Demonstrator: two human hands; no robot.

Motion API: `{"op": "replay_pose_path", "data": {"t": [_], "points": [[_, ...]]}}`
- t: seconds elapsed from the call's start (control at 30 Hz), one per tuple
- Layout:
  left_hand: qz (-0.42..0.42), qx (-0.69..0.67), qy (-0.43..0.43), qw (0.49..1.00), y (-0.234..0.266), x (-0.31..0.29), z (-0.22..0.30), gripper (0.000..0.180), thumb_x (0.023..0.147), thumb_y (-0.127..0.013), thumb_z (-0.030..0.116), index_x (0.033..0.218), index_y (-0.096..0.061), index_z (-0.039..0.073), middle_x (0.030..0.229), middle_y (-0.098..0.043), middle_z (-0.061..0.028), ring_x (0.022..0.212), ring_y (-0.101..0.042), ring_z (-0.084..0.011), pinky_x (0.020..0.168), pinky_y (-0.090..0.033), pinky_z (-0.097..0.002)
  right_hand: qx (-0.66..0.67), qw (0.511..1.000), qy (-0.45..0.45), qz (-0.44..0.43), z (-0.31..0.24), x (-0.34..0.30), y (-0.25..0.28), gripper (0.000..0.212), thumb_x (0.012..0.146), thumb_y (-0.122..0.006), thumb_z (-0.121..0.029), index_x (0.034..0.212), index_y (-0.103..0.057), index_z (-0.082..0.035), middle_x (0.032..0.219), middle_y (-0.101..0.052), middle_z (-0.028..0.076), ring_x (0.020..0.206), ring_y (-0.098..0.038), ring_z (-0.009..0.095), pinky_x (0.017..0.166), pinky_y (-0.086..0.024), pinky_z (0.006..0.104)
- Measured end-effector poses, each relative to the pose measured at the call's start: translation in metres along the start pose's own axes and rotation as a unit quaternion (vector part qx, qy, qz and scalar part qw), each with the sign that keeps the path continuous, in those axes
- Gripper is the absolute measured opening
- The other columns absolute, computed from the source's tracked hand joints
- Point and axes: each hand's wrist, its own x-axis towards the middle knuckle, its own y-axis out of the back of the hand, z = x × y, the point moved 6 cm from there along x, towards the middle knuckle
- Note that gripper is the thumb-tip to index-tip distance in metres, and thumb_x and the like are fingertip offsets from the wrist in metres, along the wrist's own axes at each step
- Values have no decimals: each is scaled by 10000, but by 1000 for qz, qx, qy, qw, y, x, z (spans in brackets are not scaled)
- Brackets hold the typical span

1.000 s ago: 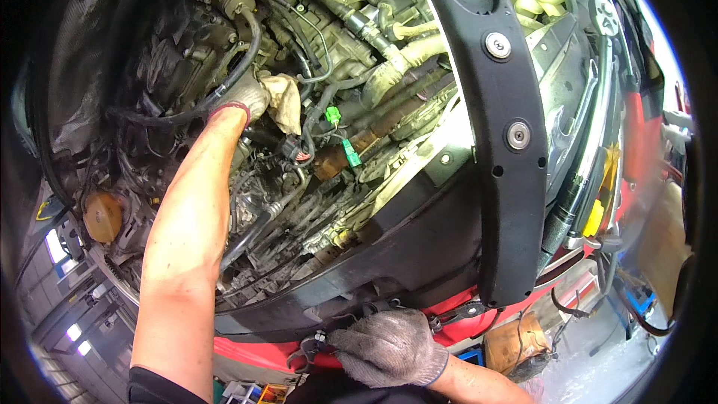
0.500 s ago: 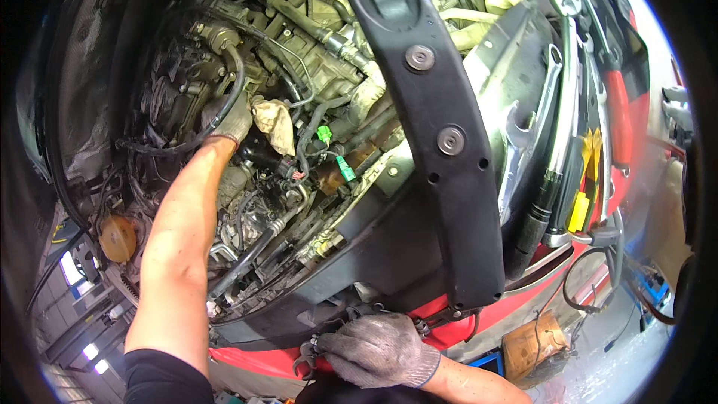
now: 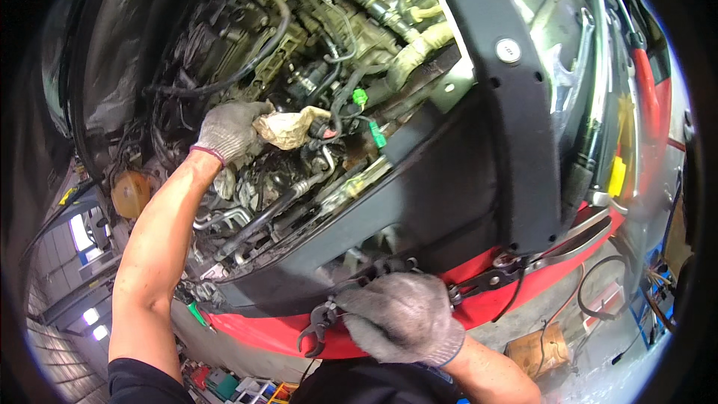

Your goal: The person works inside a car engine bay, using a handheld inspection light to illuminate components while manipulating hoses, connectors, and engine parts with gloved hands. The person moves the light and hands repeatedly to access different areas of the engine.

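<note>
My left hand [image 3: 230,129], in a grey knit glove, reaches into the engine bay with its fingers closed on a crumpled tan rag [image 3: 286,130]. The rag lies across hoses, close to two green connectors, one of them a green plug [image 3: 376,133]. At the front edge of the car, my right hand [image 3: 402,319], also gloved, is curled with its back toward me. Whatever it grips is hidden beneath it. A dark hooked jaw of a metal tool [image 3: 316,326] sticks out just left of its fingers.
A black trim panel [image 3: 523,127] spans the bay's right side. Beyond it lie a ratchet [image 3: 598,52], a red-handled tool [image 3: 645,93] and spanners. Pliers [image 3: 490,280] rest along the red front edge [image 3: 262,333]. A cardboard box [image 3: 540,348] stands on the floor.
My left hand has drawn the rag nearer to me and leftward across the engine; the rag now points right instead of hanging down. The view has shifted. My right hand stays at the front edge.
</note>
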Motion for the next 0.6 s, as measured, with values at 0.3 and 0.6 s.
{"op": "replay_pose_path", "data": {"t": [0.3, 0.6], "points": [[60, -69, 47, 995, -16, -41, 0, 372, 971, -558, 177, 1318, -693, 179, 1159, -717, -206, 1084, -687, -392, 937, -536, -471, -30, 999, -4, -46, -4, 2, -9, 301, 773, -788, -106, 1066, -735, -57, 786, -688, 78, 649, -674, 271, 557, -529, 394], [235, -402, 26, 885, 34, -165, -2, 729, 969, -590, 632, 1290, -658, -20, 1251, -702, -178, 1187, -669, -289, 1013, -501, -378, -45, 995, -84, -26, -25, -4, 3, 208, 867, -760, -159, 1047, -734, -58, 884, -696, 134, 787, -693, 321, 685, -565, 412]]}}
